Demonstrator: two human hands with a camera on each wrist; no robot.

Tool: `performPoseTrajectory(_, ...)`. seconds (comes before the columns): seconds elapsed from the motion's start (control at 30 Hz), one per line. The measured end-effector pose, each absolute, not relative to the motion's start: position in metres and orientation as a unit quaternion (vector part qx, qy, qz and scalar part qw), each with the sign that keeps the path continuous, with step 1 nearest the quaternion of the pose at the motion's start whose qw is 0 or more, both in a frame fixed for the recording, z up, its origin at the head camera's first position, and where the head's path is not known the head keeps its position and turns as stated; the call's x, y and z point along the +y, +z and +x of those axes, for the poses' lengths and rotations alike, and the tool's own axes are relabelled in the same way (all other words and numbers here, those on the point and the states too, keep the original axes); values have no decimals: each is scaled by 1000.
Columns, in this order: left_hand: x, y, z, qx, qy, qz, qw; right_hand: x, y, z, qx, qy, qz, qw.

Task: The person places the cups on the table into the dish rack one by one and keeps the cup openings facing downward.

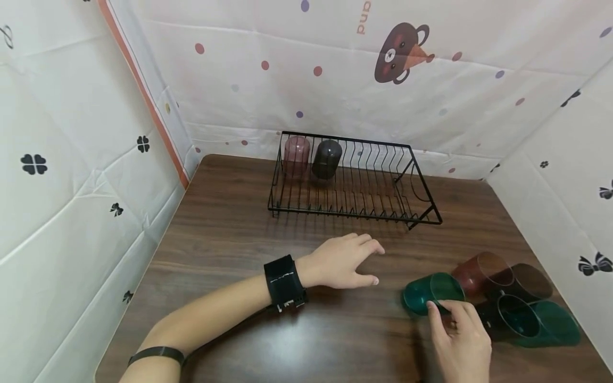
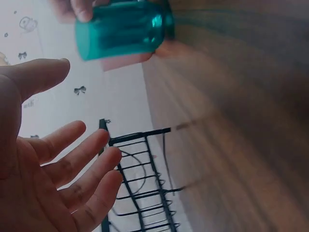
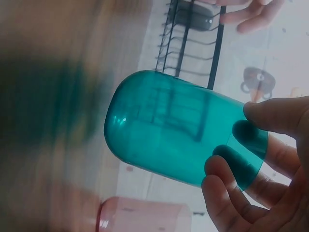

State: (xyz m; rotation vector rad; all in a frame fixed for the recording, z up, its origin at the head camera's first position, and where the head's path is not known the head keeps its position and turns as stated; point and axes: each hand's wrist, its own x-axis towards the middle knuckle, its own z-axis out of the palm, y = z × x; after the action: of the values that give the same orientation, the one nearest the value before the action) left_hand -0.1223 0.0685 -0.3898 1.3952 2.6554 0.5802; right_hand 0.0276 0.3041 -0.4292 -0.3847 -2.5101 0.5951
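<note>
A teal see-through cup [image 1: 428, 293] lies on its side on the wooden table [image 1: 230, 234], and my right hand [image 1: 457, 332] grips it at the rim with thumb and fingers. The right wrist view shows the same teal cup [image 3: 181, 133] close up, fingertips [image 3: 227, 171] curled on its open end. My left hand [image 1: 347, 260] rests flat on the table, fingers straight, left of the cup and in front of the black wire dish rack [image 1: 421, 199]. In the left wrist view the open palm [image 2: 43, 179] faces the teal cup [image 2: 123, 29].
In the rack's back left corner stand a pink cup [image 1: 297, 154] and a dark cup [image 1: 327, 158], both upside down. At the right lie a red-brown cup [image 1: 481, 271], a dark brown cup [image 1: 531, 282] and a green cup [image 1: 541, 322]. Patterned cloth walls enclose the table.
</note>
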Motion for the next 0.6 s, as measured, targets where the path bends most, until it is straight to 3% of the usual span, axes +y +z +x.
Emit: performPoseTrajectory(0.6,58,-434,-107,863,284,408,91,271,-423,5,-914,264,13,308)
